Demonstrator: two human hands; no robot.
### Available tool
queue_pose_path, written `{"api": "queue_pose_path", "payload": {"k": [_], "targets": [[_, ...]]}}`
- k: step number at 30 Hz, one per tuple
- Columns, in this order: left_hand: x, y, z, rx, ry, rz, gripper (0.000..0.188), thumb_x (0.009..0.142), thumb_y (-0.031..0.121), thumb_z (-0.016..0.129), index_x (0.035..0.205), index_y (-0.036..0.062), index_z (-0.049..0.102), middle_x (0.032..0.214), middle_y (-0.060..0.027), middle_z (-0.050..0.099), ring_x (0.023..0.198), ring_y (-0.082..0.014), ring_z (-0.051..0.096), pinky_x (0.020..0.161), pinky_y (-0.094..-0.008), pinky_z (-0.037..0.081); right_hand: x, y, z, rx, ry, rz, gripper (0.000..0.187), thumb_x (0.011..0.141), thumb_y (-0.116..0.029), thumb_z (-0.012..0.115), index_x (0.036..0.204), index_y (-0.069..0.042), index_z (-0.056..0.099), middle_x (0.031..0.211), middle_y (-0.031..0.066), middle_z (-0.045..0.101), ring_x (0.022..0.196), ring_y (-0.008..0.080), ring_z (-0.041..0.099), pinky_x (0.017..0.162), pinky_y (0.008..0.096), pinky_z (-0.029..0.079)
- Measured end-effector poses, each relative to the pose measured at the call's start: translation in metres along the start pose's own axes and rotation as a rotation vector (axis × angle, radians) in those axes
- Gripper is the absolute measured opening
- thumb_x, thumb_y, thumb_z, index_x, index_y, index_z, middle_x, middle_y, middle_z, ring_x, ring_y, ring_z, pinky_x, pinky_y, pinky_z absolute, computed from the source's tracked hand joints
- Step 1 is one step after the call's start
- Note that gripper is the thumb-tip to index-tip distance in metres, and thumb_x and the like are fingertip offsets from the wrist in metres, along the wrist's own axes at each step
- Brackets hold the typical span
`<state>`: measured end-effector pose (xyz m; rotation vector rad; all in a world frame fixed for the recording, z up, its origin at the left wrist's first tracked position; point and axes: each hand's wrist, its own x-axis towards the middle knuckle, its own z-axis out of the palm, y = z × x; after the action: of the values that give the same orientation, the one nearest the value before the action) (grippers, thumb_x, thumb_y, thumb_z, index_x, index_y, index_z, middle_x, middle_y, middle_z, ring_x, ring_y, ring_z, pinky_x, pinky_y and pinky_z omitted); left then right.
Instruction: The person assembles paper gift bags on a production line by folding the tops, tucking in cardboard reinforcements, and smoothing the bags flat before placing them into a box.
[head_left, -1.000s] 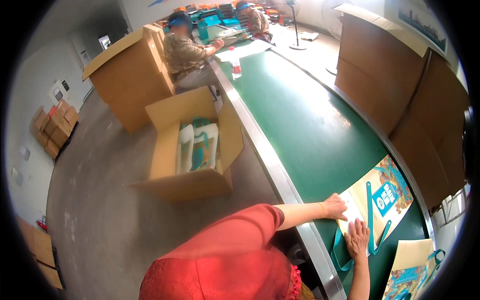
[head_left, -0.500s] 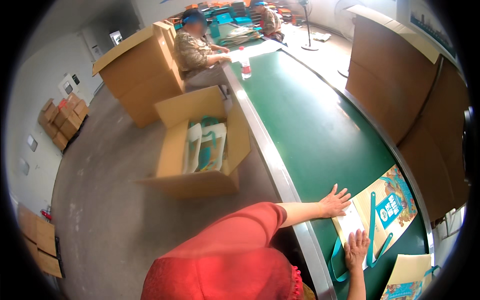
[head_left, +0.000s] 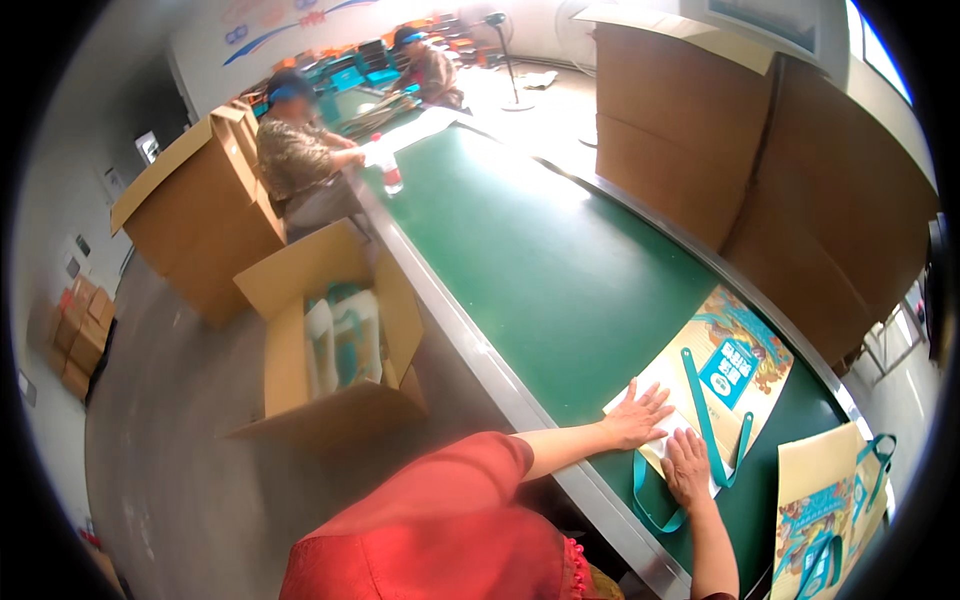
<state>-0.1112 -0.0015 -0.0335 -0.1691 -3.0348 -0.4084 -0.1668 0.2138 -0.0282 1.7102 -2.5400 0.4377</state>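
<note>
A cream paper gift bag [head_left: 732, 372] with a blue label and a colourful pattern lies flat on the green table. My left hand [head_left: 636, 416] rests on its near left end, fingers spread over a white strip [head_left: 672, 424]. Close beside it, my right hand [head_left: 687, 466] is laid flat on the same end, fingers stretched out. A teal ribbon handle [head_left: 703, 413] lies across the bag just past my right hand. Another teal ribbon [head_left: 641, 496] loops out from under the near end onto the table.
More gift bags [head_left: 818, 495] stand at the table's right edge. Left of the table, an open carton [head_left: 340, 412] holds white and teal bags. A bottle [head_left: 389, 174] stands farther along the table, near a seated person [head_left: 292, 150]. Tall cartons [head_left: 680, 130] rise beyond the right edge.
The view has swung right, so everything sits farther left. My right hand has come closer to my left along the white strip. More of the bags at the right edge shows.
</note>
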Motion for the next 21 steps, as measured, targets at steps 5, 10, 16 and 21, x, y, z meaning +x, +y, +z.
{"api": "queue_pose_path", "payload": {"k": [5,10,16,21], "targets": [[0.01,-0.023,0.037,0.013,0.237,0.197,0.046,0.088,0.035,0.051,0.125,0.0081,0.05,0.134,-0.0199,0.042,0.127,-0.038,0.036,0.102,-0.0593,0.028,-0.033,0.017,-0.005,-0.057,0.114,-0.081,0.034,0.084,-0.02,0.057,0.111,-0.001,0.059,0.123,0.0194,0.054,0.121,0.0378,0.046,0.105,0.0495,0.033],[-0.004,-0.03,0.018,0.13,0.048,0.045,0.054,0.095,0.041,0.041,0.139,0.0104,0.041,0.15,-0.0191,0.026,0.141,-0.0348,0.018,0.104,-0.0717,0.011,-0.014,0.009,0.001,-0.051,0.299,-0.197,0.024,0.08,-0.013,0.06,0.101,-0.001,0.058,0.111,0.0162,0.056,0.111,0.034,0.051,0.097,0.0424,0.042],[-0.002,-0.013,-0.006,0.028,-0.055,-0.024,0.058,0.094,0.046,0.039,0.14,0.0117,0.04,0.151,-0.0164,0.026,0.142,-0.0363,0.016,0.108,-0.0653,0.006,-0.02,0.008,0.025,-0.094,0.402,-0.09,0.024,0.085,-0.018,0.059,0.103,-0.001,0.059,0.122,0.0195,0.056,0.114,0.0334,0.053,0.098,0.0434,0.041],[-0.006,-0.02,-0.002,0.014,-0.058,-0.019,0.053,0.095,0.04,0.04,0.139,0.0106,0.04,0.151,-0.0168,0.026,0.142,-0.0367,0.015,0.107,-0.0658,0.007,0.005,-0.015,0.017,-0.187,0.29,0.03,0.019,0.086,-0.023,0.054,0.084,-0.005,0.058,0.102,0.0136,0.058,0.107,0.0314,0.052,0.089,0.0389,0.042]]}}
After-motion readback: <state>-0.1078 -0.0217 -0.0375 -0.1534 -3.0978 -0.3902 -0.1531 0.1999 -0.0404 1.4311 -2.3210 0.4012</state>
